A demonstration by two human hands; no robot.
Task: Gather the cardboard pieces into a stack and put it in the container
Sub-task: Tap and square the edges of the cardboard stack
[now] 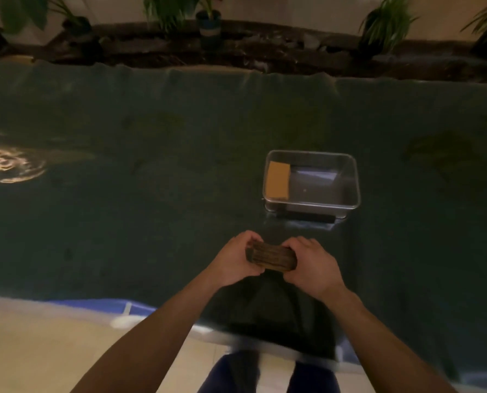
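Observation:
A stack of brown cardboard pieces [271, 256] is held edge-up between both hands, low over the dark green cloth. My left hand [233, 259] grips its left end and my right hand [311, 265] grips its right end. Beyond the hands, slightly to the right, stands a clear rectangular container [354, 191]. An orange-brown cardboard piece [278, 180] lies inside it against the left wall. The rest of the container's floor shows only reflections.
The dark green cloth [151, 208] covers a wide table. Potted plants [208, 21] line a dark ledge along the far edge. A bright light reflection [9, 165] sits at the left. A blue sheet edge [100, 304] and pale floor lie below the near edge.

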